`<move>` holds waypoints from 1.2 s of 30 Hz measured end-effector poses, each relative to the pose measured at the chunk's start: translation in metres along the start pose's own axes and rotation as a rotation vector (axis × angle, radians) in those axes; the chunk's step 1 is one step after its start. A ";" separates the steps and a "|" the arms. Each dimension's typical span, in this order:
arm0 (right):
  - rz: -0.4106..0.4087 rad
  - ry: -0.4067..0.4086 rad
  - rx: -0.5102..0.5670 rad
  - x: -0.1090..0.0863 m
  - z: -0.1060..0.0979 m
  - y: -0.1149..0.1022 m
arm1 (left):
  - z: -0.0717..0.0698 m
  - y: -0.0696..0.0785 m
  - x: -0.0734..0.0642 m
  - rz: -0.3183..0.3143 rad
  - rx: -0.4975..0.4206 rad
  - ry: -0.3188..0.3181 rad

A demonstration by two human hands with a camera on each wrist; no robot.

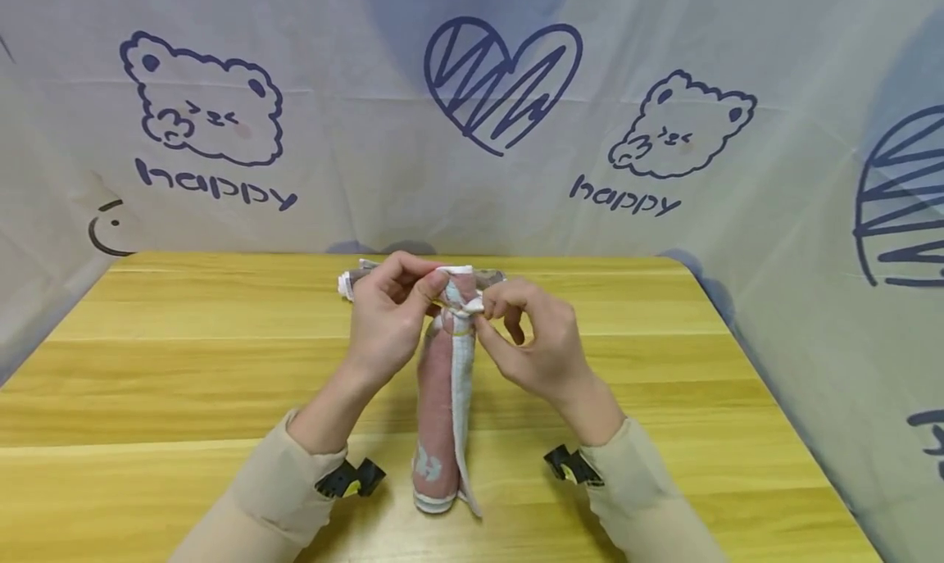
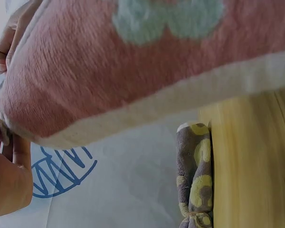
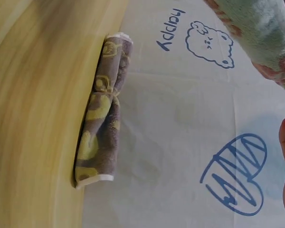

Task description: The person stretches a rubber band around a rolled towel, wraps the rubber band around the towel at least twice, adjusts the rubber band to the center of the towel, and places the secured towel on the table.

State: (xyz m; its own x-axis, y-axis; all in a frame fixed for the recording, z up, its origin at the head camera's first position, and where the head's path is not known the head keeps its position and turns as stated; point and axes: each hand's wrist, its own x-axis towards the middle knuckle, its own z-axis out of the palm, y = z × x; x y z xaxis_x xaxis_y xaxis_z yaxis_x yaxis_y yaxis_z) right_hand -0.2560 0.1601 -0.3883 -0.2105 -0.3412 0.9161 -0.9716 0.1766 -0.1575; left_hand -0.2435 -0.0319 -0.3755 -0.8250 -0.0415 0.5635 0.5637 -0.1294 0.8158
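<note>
Rolled pink towel [image 1: 437, 383] held lengthwise over the wooden table [image 1: 184, 383], its far end gathered between two hands.
The towel's far end is pinched by the left hand [image 1: 391, 317]; a thin yellow band [image 1: 459, 333], barely resolved, seems to be pinched by the curled fingers of the right hand [image 1: 542, 338]. A mint-coloured side is revealed only by the right wrist view. Behind, a grey-and-yellow towel roll [image 3: 100, 118] is largely hidden by hands in the head view; its cinched middle is shown by the wrist views.
</note>
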 end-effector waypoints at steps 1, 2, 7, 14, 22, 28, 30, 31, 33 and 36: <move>0.014 -0.003 0.014 0.000 0.001 0.000 | 0.000 0.000 0.000 0.004 -0.019 0.011; 0.031 -0.005 0.021 -0.001 0.001 0.000 | -0.001 0.000 0.000 0.007 -0.038 0.021; 0.173 0.023 0.116 -0.003 0.010 -0.004 | -0.004 0.001 0.001 0.038 -0.131 0.024; 0.437 0.105 0.343 -0.001 0.018 -0.017 | -0.011 0.000 0.004 0.002 -0.231 -0.108; 0.450 0.120 0.249 -0.001 0.017 -0.016 | -0.013 0.009 0.006 0.090 0.293 -0.345; 0.373 0.068 0.230 0.000 0.014 -0.014 | -0.015 0.012 0.006 0.157 0.472 -0.319; 0.363 0.040 0.241 0.000 0.013 -0.013 | -0.016 0.012 0.007 0.167 0.453 -0.303; 0.360 0.026 0.245 -0.001 0.013 -0.012 | -0.016 0.012 0.006 0.170 0.443 -0.297; 0.356 0.009 0.242 -0.002 0.013 -0.011 | -0.016 0.011 0.006 0.174 0.423 -0.279; 0.344 0.012 0.195 -0.002 0.015 -0.012 | -0.014 0.008 0.005 0.178 0.395 -0.243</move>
State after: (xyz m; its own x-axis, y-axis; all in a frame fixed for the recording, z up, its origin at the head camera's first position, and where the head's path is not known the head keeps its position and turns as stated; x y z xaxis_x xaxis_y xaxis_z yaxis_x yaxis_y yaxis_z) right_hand -0.2459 0.1451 -0.3935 -0.5273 -0.2820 0.8015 -0.8470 0.0999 -0.5221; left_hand -0.2440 -0.0474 -0.3676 -0.7083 0.2096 0.6741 0.7055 0.2457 0.6648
